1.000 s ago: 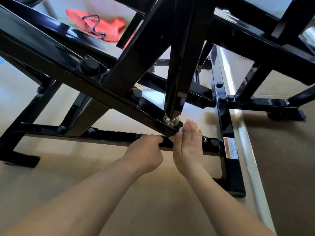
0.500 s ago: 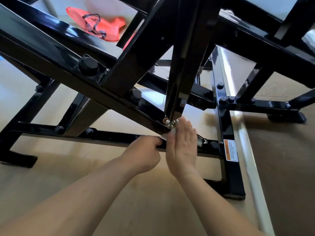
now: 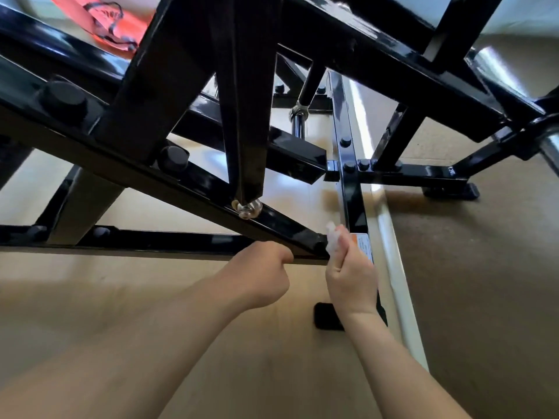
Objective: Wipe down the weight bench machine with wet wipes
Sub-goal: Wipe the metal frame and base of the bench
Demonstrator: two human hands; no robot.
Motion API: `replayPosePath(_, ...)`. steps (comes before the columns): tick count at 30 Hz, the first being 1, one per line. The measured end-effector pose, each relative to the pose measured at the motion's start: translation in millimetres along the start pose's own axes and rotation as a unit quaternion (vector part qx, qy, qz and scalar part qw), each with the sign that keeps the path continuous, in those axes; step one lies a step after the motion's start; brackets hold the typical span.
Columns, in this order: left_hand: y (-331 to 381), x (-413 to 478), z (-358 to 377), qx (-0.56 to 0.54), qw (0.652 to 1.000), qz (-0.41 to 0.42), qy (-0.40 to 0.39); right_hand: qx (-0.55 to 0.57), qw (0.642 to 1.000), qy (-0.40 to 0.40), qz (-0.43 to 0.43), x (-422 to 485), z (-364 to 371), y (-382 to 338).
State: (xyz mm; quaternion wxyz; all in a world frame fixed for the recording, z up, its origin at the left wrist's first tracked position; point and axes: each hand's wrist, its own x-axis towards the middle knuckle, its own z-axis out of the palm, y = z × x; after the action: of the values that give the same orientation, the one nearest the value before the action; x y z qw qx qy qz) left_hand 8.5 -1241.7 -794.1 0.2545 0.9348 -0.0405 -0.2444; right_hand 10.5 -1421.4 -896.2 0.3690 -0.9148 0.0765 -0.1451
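Head view: left hand grips the low crossbar of the weight bench machine; right hand pinches the wet wipe against the lower end of the diagonal bar, where it may snag and slip free.

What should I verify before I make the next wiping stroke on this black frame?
1. Wet wipe is held in the right hand: ok.
2. Wipe sits at the lower end of the diagonal bar: ok.
3. Left hand grips the lower crossbar for support: ok.
4. Wipe is wet enough: cannot tell.
5. Silver bolt is already wiped: cannot tell.
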Motion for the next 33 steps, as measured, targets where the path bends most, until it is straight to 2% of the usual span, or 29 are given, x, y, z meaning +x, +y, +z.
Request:
replayPosePath(2, 12.6, 2.0, 10.6, 0.017, 0.999, 0.015, -0.025, -0.059, 0.998, 0.02, 0.002, -4.0, -14.6, 31.5)
replayPosePath(3, 18.3, 3.4, 15.7, 0.025, 0.999, 0.024, -0.037, -0.096, 0.995, 0.004, 0.003, -7.9, -19.8, 46.2)
replayPosePath(7, 37.8, 4.7, 26.9, 0.044, 0.996, 0.037, -0.061, -0.192, 0.961, -0.187, 0.064, -26.1, -22.7, 72.6)
replayPosePath(10, 41.8, 6.2, 28.7, 0.053, 0.996, 0.031, -0.066, -0.26, 0.937, -0.233, 0.031, -9.7, -21.7, 68.9)
replayPosePath(14, 38.1, 5.4, 28.4, 0.051, 0.997, 0.017, -0.063, -0.254, 0.92, -0.291, 0.068, 22.0, -17.2, 61.0)
replayPosePath(20, 28.4, 0.4, 17.6, 0.026, 0.998, 0.012, -0.051, -0.275, 0.915, -0.294, 0.041, 41.5, -19.2, 61.6)
replayPosePath(25, 16.5, -1.6, 11.4, 0.01, 0.999, -0.006, -0.047, -0.296, 0.931, -0.212, 0.016, 44.8, -31.2, 58.1)
replayPosePath(28, 16.8, -0.7, 11.4, -0.004, 0.999, -0.002, -0.042, -0.266, 0.929, -0.251, -0.057, 38.4, -26.5, 56.0)
replayPosePath(30, 17.3, -0.8, 13.6, -0.004, 0.999, 0.002, -0.046, -0.253, 0.92, -0.293, -0.065, 32.9, -22.0, 64.2)
replayPosePath(33, 12.9, -1.4, 18.8, -0.01, 0.999, 0.01, -0.043, -0.234, 0.922, -0.304, -0.054, 51.6, -10.1, 74.0)
